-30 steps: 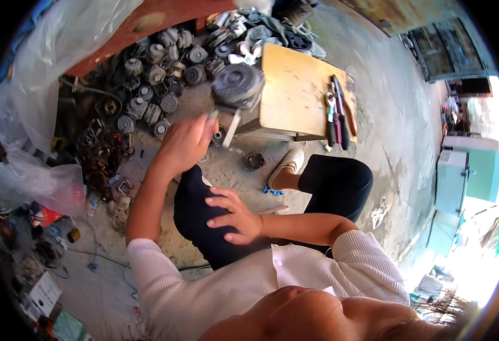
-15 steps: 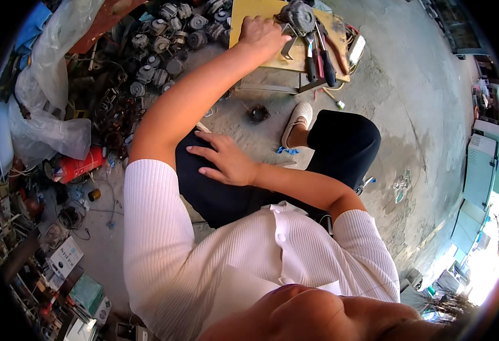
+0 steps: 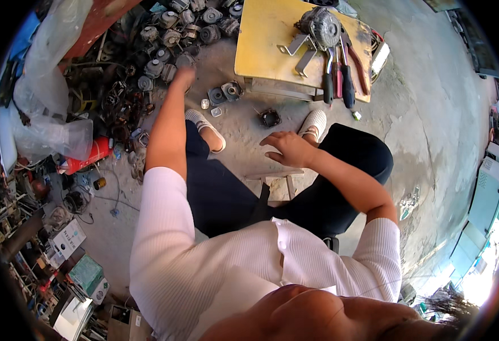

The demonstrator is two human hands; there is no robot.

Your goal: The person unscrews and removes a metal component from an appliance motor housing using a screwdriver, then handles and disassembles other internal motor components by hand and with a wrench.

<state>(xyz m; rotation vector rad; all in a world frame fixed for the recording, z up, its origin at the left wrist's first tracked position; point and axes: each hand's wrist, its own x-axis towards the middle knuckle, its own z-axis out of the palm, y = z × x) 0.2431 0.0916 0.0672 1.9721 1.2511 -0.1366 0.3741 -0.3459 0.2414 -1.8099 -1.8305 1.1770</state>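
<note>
left fingers (image 3: 187, 74) now off tabled motor (image 3: 324, 27)

Carries on the yellow surface (image 3: 269, 42) a grey motor (image 3: 324, 27) with bent metal strips (image 3: 306, 58), plus, just beside it, two black-handled tools (image 3: 347, 85), a red-handled tool (image 3: 338, 82) and pliers (image 3: 361, 65) with brownish-red handles, laid side by side near the right edge. Holds on the concrete floor (image 3: 408, 96) a heap of motors (image 3: 171, 38), two dark square parts (image 3: 232, 91) near two small pale pieces (image 3: 216, 112), and a dark open square frame (image 3: 271, 117).

Tabletop (image 3: 265, 40) offers passage at left; motor (image 3: 326, 27) and pliers (image 3: 359, 65) block right.
</note>
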